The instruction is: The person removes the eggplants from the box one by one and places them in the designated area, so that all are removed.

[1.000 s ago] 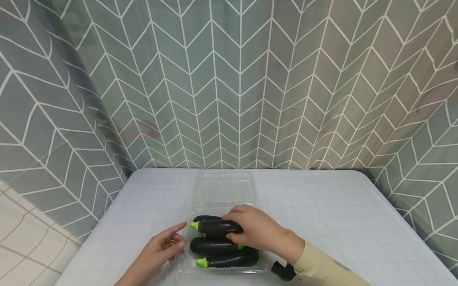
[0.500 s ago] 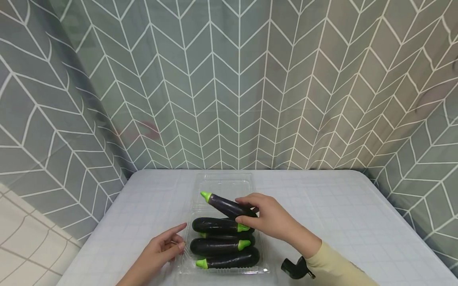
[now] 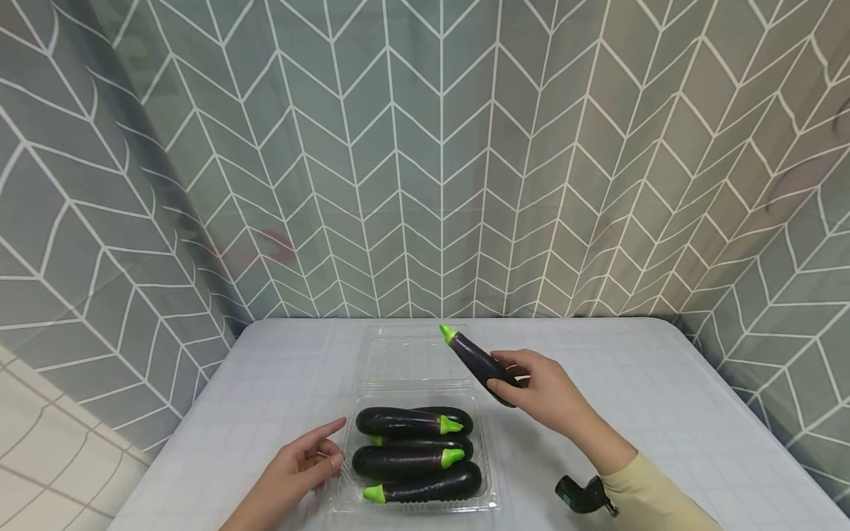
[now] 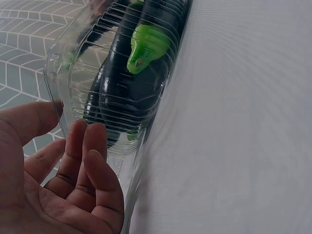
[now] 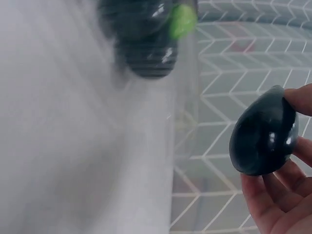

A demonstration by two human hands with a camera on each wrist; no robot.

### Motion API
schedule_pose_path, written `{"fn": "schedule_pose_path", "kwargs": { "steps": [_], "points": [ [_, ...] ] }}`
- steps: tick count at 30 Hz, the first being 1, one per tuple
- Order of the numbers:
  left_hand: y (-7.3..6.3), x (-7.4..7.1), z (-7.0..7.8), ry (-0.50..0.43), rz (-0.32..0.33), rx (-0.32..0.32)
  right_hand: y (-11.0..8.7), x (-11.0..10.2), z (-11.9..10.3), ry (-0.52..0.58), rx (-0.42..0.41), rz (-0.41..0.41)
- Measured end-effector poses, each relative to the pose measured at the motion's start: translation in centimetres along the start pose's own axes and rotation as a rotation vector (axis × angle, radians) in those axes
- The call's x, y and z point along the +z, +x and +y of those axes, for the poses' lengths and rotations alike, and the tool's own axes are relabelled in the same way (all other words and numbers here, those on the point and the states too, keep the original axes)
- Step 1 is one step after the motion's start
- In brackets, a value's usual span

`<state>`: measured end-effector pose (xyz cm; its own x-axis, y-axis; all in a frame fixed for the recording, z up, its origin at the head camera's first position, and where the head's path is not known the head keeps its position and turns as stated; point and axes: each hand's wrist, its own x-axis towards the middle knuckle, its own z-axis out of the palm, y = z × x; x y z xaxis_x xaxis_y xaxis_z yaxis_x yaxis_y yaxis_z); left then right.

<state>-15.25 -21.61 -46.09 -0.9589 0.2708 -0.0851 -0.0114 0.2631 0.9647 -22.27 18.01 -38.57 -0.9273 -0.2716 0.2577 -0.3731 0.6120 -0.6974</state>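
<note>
At centre, a long, glossy, dark, green-capped eggplant [image 3: 477,360] is gripped by the right hand [image 3: 541,385]; lower left, the left hand [image 3: 307,456] is held fingers apart.

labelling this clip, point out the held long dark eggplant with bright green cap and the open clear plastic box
Held long dark eggplant with bright green cap [image 3: 479,361], head view: middle of its body.
Open clear plastic box [image 3: 488,472], head view: right wall of its base.

Dark eggplants [image 4: 113,73], one showing its green cap [image 4: 148,44], lie inside the ribbed clear plastic container [image 4: 57,63]; the left hand [image 4: 68,192] is at its near end, white tabletop [image 4: 234,122] beside it, chevron-patterned curtain [image 4: 19,73] behind.
</note>
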Motion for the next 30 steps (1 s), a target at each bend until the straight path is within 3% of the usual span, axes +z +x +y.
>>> {"fn": "schedule_pose_path", "kwargs": {
  "steps": [8, 20, 30],
  "points": [
    [0.0, 0.1, -0.2, 0.027, 0.001, -0.010, -0.4, -1.1, 2.2, -0.001, 0.122, 0.031],
    [-0.1, 0.1, -0.2, 0.031, 0.007, -0.007, 0.0, -2.4, 5.5, -0.096, 0.156, 0.074],
    [0.0, 0.0, -0.2, 0.032, 0.004, -0.001, -0.1, -3.3, 7.5, -0.136, 0.242, 0.069]
  ]
}}
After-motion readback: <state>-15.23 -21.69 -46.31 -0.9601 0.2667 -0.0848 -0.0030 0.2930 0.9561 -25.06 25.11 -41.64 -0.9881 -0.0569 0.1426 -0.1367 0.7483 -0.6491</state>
